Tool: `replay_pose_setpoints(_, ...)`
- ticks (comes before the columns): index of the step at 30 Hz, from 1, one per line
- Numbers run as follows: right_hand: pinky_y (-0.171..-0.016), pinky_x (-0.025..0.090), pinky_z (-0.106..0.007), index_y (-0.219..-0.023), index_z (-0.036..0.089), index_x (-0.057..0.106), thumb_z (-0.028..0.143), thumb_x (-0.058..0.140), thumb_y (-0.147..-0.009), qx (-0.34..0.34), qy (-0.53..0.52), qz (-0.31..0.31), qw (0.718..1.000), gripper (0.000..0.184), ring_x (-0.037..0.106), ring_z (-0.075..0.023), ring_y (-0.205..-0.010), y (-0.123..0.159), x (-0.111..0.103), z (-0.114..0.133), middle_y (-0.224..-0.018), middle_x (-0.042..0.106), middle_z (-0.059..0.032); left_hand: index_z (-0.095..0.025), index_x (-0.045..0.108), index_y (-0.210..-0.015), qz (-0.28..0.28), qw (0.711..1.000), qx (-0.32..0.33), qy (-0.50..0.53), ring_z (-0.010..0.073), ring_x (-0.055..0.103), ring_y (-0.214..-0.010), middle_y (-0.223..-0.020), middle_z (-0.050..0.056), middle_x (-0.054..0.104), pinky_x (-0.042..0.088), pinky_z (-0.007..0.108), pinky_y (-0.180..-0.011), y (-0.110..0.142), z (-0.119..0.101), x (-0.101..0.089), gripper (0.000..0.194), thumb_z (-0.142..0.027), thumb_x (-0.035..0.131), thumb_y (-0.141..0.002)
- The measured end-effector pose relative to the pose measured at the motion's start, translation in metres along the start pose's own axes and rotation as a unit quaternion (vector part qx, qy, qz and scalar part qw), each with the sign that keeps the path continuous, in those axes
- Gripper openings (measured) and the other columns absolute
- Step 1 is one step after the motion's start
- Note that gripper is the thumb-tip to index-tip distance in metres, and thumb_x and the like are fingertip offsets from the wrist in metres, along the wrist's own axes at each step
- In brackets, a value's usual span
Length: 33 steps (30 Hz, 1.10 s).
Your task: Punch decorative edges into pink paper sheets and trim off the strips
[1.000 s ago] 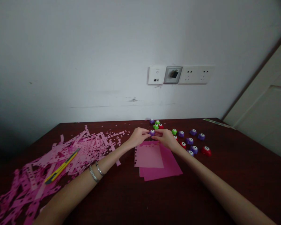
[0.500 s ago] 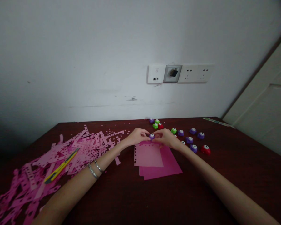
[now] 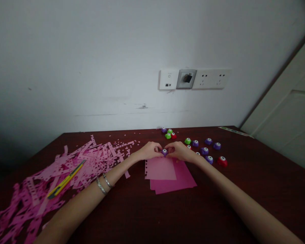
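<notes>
My left hand (image 3: 148, 151) and my right hand (image 3: 179, 151) meet at the far edge of a stack of pink paper sheets (image 3: 167, 174). Together they pinch a small purple paper punch (image 3: 164, 151) between their fingertips, low against the top sheet's edge. The top sheet is lighter pink, with a row of small holes down its left edge. Two thin bracelets (image 3: 103, 184) circle my left wrist.
Several small purple, green and red punches (image 3: 208, 150) lie on the dark wooden table (image 3: 244, 189) to the right and behind. At left lies a heap of punched pink paper strips (image 3: 40, 189) with a yellow utility knife (image 3: 66, 179). Wall sockets (image 3: 194, 79) sit on the white wall.
Both hands have lowered the purple punch from above the table down to the far edge of the pink sheets. The camera tilted slightly.
</notes>
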State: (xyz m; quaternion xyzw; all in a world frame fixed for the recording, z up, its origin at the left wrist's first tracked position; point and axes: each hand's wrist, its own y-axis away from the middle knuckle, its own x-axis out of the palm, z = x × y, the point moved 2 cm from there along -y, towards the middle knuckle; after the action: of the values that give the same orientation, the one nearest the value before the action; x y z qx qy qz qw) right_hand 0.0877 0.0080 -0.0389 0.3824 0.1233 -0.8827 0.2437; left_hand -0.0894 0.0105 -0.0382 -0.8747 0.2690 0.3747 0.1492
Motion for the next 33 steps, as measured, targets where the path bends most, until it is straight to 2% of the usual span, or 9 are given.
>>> replay_pose_setpoints(4, -0.048, 0.043, -0.02, -0.083, 0.012, 0.065, 0.021, 0.063, -0.067, -0.002, 0.028, -0.025, 0.999, 0.018, 0.059, -0.0132, -0.058, 0.0, -0.012, -0.002, -0.067, 0.066, -0.0037, -0.012, 0.065, -0.087, 0.03, 0.996, -0.016, -0.08, 0.0114, 0.05, -0.058, -0.067, 0.003, 0.061, 0.034, 0.024, -0.054, 0.003, -0.006, -0.012, 0.032, -0.039, 0.063, -0.068)
replay_pose_setpoints(6, -0.045, 0.04, -0.02, -0.077, 0.013, 0.065, 0.029, 0.063, -0.069, 0.015, 0.034, -0.003, 0.999, 0.018, 0.058, -0.0127, -0.054, 0.003, -0.018, -0.003, -0.066, 0.065, -0.0043, -0.013, 0.067, -0.077, 0.056, 0.988, -0.035, -0.138, 0.0126, 0.051, -0.059, -0.068, 0.005, 0.063, 0.034, 0.025, -0.056, 0.005, -0.008, -0.019, 0.026, -0.037, 0.064, -0.067)
replay_pose_setpoints(9, -0.04, 0.037, -0.02, -0.075, 0.012, 0.065, 0.031, 0.059, -0.073, 0.051, 0.042, 0.041, 0.997, 0.02, 0.053, -0.0109, -0.047, 0.007, -0.021, -0.001, -0.063, 0.064, -0.0048, -0.015, 0.067, -0.069, 0.089, 0.98, -0.057, -0.171, 0.0127, 0.052, -0.06, -0.068, 0.005, 0.065, 0.034, 0.024, -0.056, 0.01, -0.01, -0.026, 0.02, -0.034, 0.066, -0.065)
replay_pose_setpoints(12, -0.04, 0.035, -0.02, -0.076, 0.012, 0.066, 0.029, 0.058, -0.073, 0.074, 0.061, 0.055, 0.994, 0.019, 0.053, -0.0111, -0.049, 0.009, -0.02, 0.004, -0.065, 0.064, -0.0056, -0.014, 0.066, -0.067, 0.11, 0.978, -0.061, -0.167, 0.0118, 0.051, -0.058, -0.066, 0.004, 0.065, 0.034, 0.023, -0.055, 0.013, -0.012, -0.028, 0.015, -0.029, 0.065, -0.065)
replay_pose_setpoints(19, -0.049, 0.035, -0.022, -0.078, 0.013, 0.065, 0.03, 0.067, -0.065, 0.062, 0.133, 0.048, 0.988, 0.021, 0.055, -0.013, -0.061, 0.006, -0.012, 0.004, -0.073, 0.065, -0.0052, -0.011, 0.066, -0.063, 0.138, 0.973, -0.079, -0.167, 0.0107, 0.05, -0.054, -0.06, 0.004, 0.063, 0.035, 0.023, -0.054, 0.014, -0.019, -0.026, 0.011, -0.022, 0.063, -0.065)
replay_pose_setpoints(26, -0.046, 0.035, -0.021, -0.068, 0.013, 0.065, 0.022, 0.062, -0.065, 0.086, 0.093, 0.086, 0.988, 0.01, 0.052, -0.0113, -0.053, 0.006, -0.01, 0.003, -0.062, 0.062, -0.0028, -0.012, 0.066, -0.061, 0.186, 0.965, -0.078, -0.168, 0.0103, 0.049, -0.052, -0.055, 0.001, 0.06, 0.035, 0.023, -0.051, 0.014, -0.013, -0.025, 0.014, -0.026, 0.067, -0.061)
replay_pose_setpoints(30, -0.042, 0.032, -0.02, -0.062, 0.012, 0.064, 0.018, 0.055, -0.066, 0.109, 0.06, 0.098, 0.987, 0.011, 0.047, -0.0091, -0.045, 0.007, -0.01, 0.006, -0.052, 0.055, -0.0001, -0.013, 0.066, -0.066, 0.223, 0.964, -0.095, -0.111, 0.0104, 0.051, -0.051, -0.053, -0.001, 0.057, 0.037, 0.022, -0.049, 0.014, -0.006, -0.027, 0.012, -0.023, 0.065, -0.06)
replay_pose_setpoints(33, -0.04, 0.031, -0.02, -0.059, 0.012, 0.062, 0.018, 0.052, -0.067, 0.122, 0.041, 0.097, 0.987, 0.014, 0.045, -0.0086, -0.042, 0.008, -0.01, 0.008, -0.047, 0.05, 0.0014, -0.014, 0.066, -0.07, 0.227, 0.964, -0.117, -0.067, 0.0107, 0.052, -0.052, -0.056, -0.001, 0.058, 0.038, 0.022, -0.049, 0.013, 0.0, -0.029, 0.014, -0.023, 0.064, -0.06)
